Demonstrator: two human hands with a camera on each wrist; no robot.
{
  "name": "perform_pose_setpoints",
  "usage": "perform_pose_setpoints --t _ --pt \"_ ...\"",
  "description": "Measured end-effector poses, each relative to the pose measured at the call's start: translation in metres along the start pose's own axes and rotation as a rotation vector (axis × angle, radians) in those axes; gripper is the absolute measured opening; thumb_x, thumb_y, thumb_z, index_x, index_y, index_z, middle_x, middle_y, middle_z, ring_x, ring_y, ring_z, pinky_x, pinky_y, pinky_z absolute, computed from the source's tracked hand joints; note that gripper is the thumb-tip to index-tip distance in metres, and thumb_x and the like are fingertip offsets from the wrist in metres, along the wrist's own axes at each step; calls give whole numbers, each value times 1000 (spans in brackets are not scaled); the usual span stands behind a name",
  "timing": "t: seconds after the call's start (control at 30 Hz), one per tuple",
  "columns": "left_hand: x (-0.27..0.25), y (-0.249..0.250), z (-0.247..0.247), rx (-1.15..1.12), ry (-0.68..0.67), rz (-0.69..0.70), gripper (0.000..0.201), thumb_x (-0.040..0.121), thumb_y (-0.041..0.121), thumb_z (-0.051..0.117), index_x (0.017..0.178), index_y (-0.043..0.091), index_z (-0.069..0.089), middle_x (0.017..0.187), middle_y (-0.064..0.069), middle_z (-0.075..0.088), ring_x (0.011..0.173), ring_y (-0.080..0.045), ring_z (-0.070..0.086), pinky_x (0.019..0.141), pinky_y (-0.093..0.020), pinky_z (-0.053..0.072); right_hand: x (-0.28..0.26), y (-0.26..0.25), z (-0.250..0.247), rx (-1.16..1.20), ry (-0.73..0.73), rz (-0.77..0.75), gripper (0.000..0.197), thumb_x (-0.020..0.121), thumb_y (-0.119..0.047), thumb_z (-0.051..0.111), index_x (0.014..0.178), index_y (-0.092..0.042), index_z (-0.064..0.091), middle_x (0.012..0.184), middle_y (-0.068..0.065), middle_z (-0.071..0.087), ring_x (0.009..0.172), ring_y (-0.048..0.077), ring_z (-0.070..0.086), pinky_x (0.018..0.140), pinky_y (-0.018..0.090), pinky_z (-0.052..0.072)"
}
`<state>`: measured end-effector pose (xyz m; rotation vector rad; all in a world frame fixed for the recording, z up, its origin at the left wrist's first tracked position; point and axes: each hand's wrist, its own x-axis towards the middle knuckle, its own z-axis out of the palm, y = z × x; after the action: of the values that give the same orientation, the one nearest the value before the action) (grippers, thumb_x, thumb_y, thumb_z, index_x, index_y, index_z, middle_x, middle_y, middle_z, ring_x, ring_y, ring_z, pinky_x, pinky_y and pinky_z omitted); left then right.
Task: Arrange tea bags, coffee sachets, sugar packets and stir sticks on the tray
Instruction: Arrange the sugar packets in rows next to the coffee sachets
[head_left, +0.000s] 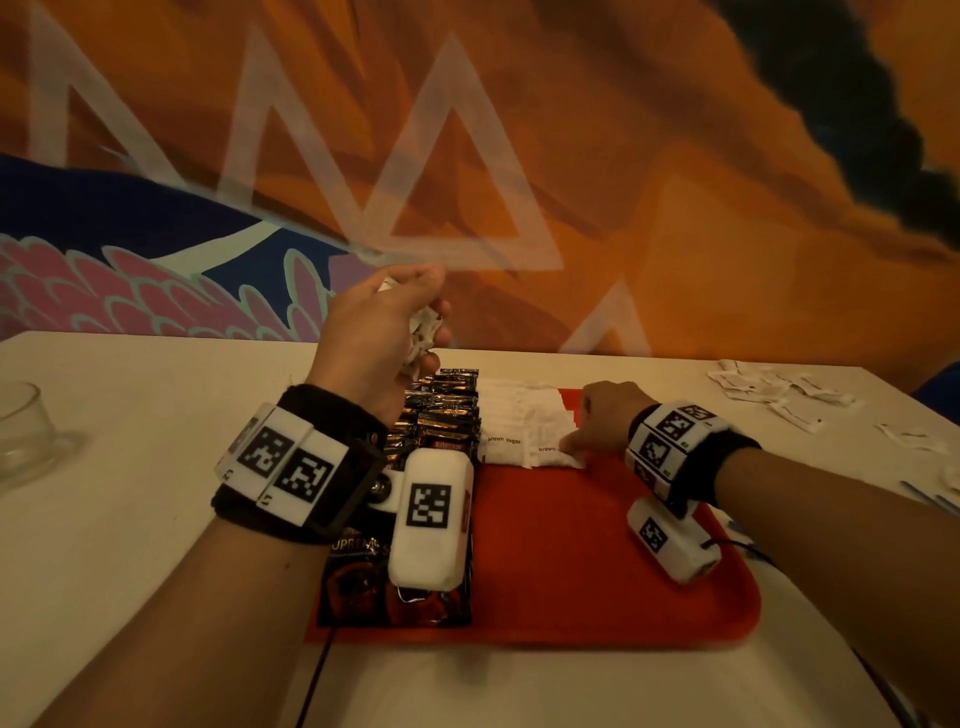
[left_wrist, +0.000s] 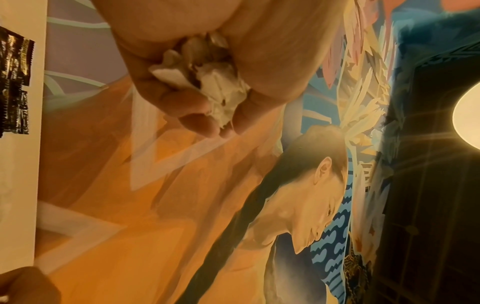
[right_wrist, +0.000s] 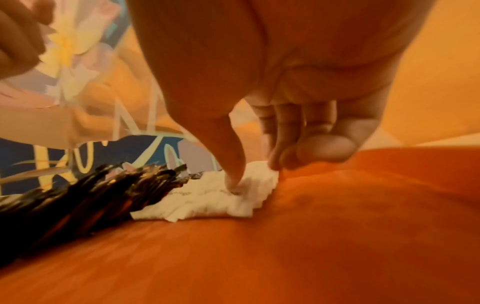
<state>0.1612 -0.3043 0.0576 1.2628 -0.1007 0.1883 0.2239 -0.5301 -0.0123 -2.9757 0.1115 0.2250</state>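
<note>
Leftmost, a clear glass cup stands on the pale tabletop, well apart from the flat red plastic tray. Next, the left hand is raised above the tray's far left corner, its fingers curled round a crumpled bunch of white paper packets, which the left wrist view shows bunched in the palm. Below that hand, on the left side of the tray, lies a row of dark glossy coffee sachets overlapping one another, with a larger dark sachet at the near end, partly hidden by the wrist camera. Just beside these, toward the middle of the tray, a row of white brown-sugar packets runs from far to near, touching the dark row. The right hand rests on the right edge of this white row; its thumb presses down on the nearest packets while its other fingers are curled close against the row's side, holding nothing clear of the tray. Farther right, loose white packets lie scattered on the tabletop, and thin blue stir sticks show at the right edge.
</note>
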Motion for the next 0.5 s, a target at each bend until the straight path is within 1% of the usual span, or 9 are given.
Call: perform_pose_setpoints --t 0.07,0.13,0.17,0.23,0.3,0.33,0.37,0.43,0.5 --pt "0 0 0 -2 1 -1 10 95 23 63 103 18 66 69 3 62 55 -12 57 43 -20 38 -1 -1 -1 65 91 -81 30 75 -37 80 90 -20 59 94 2 64 86 20 60 64 29 49" --pt "0 -1 1 -1 -3 -5 8 95 23 64 101 18 66 69 3 62 56 -12 56 44 -20 38 -5 -5 1 130 125 -158 20 75 -30 80 82 -24 62 90 -1 65 81 17 62 63 27 49" --pt "0 -2 1 4 -4 -6 7 95 23 64 100 19 66 69 3 62 56 -12 56 44 -21 38 -8 -8 3 132 104 -192 17 76 -29 80 84 -26 65 90 -3 66 82 15 62 63 25 49" --pt "-1 -2 1 10 -5 -7 7 94 24 64 100 19 66 70 3 62 56 -11 57 44 -21 37 -11 -13 7 75 24 -250 17 80 -29 77 95 -27 70 96 -7 65 87 11 60 65 23 47" --pt "0 -2 1 9 -4 -7 9 95 24 64 101 18 66 71 2 62 56 -11 57 44 -21 37 -11 -16 9 32 -8 -294 21 84 -27 75 104 -27 70 103 -6 64 92 11 58 75 24 47" --pt "0 -3 1 9 -2 -6 8 95 23 64 101 18 66 72 2 62 55 -11 57 43 -21 37 -10 -16 9 26 -15 -306 23 84 -27 75 106 -27 70 106 -5 66 93 11 58 77 25 47" --pt "0 -3 0 12 2 -6 7 95 23 64 100 19 65 72 2 62 55 -11 57 44 -21 37 -10 -15 8 24 -24 -311 25 83 -28 75 108 -28 70 109 -4 67 93 11 58 77 24 47" --pt "1 -4 0 20 5 -8 5 95 23 64 97 19 65 71 2 62 55 -11 56 44 -21 37 -9 -15 4 40 -38 -302 30 81 -31 77 110 -31 70 110 -5 68 91 10 57 73 22 44" --pt "2 -5 0 25 -4 -14 7 95 25 63 97 18 66 72 2 62 55 -11 56 43 -20 37 -11 -15 -5 96 -5 -315 29 81 -35 78 108 -32 70 109 -5 68 90 9 58 73 22 44"
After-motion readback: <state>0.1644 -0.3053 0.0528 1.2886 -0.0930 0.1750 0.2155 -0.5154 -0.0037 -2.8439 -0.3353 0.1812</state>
